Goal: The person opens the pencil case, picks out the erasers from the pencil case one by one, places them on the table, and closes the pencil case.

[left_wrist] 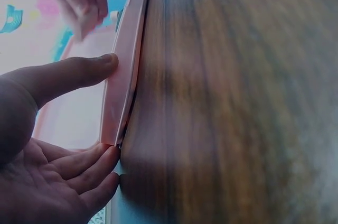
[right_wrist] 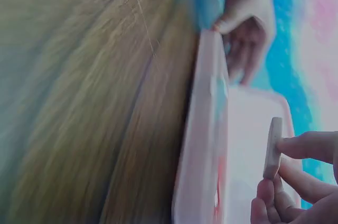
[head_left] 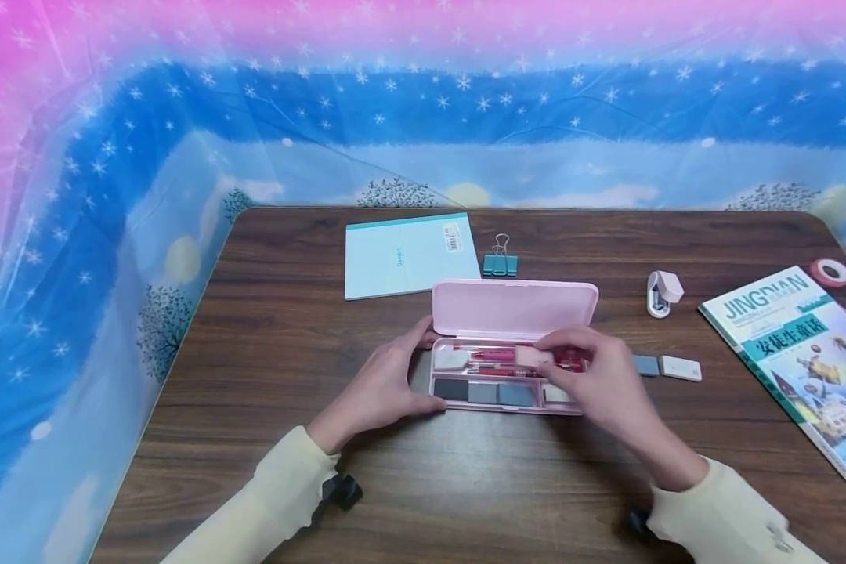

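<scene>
An open pink pencil case point(head_left: 515, 309) lies in the middle of the wooden table point(head_left: 268, 337), its lid standing up at the back. Inside are red pens point(head_left: 493, 356), a white eraser point(head_left: 451, 359) and grey and blue erasers point(head_left: 482, 392). My left hand point(head_left: 388, 384) holds the case's left end point(left_wrist: 119, 102), thumb on the near edge and fingers at the back. My right hand point(head_left: 592, 372) pinches a small pink eraser point(head_left: 532, 356) point(right_wrist: 273, 147) just above the case's tray.
A light blue notepad point(head_left: 409, 254) and teal binder clips point(head_left: 500, 262) lie behind the case. To the right are a blue-grey eraser point(head_left: 646, 364), a white eraser point(head_left: 680, 367), a small stapler point(head_left: 663, 294), a book point(head_left: 804, 352) and a tape roll point(head_left: 832, 272).
</scene>
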{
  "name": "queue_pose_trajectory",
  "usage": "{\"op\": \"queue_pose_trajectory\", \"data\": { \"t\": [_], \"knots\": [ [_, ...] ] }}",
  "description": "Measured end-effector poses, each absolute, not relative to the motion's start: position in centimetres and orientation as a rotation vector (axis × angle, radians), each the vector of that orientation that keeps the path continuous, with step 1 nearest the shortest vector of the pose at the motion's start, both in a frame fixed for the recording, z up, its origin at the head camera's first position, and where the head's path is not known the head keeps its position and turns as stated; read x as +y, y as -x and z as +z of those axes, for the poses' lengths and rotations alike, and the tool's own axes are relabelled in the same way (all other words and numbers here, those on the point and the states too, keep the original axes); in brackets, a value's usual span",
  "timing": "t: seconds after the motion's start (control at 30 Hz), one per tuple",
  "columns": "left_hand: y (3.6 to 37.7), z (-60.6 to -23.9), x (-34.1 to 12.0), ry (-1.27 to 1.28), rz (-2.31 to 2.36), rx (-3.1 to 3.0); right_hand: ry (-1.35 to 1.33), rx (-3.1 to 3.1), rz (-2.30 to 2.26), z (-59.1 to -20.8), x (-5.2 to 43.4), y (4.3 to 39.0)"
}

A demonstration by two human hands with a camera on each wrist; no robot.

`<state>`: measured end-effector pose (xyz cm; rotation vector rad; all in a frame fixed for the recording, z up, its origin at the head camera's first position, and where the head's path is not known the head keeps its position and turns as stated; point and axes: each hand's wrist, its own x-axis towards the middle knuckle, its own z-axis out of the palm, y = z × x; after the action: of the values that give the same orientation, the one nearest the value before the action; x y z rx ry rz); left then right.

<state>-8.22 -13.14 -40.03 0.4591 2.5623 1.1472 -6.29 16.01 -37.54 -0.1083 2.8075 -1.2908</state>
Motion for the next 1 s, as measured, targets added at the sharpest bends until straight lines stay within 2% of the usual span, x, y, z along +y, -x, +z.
{"op": "queue_pose_trajectory", "data": {
  "t": [0.2, 0.4, 0.53, 0.73, 1.0],
  "knots": [
    [8.2, -40.0, -13.1, -0.441, 1.137, 2.563, -0.004, 2.903, -1.273, -37.5, 21.9, 4.4],
    [8.2, -40.0, -13.1, -0.444, 1.145, 2.560, -0.212, 2.879, -1.294, -38.9, 27.9, 2.9],
    [8.1, -40.1, -13.1, -0.450, 1.158, 2.561, -0.247, 2.885, -1.238, -40.0, 30.9, 2.2],
    [8.1, -40.0, -13.1, -0.443, 1.149, 2.563, -0.169, 2.946, -1.169, -41.6, 33.1, 1.7],
    [8.2, -40.0, -13.1, -0.449, 1.146, 2.559, -0.103, 3.058, -1.069, -42.2, 33.3, 1.9]
  ]
}}
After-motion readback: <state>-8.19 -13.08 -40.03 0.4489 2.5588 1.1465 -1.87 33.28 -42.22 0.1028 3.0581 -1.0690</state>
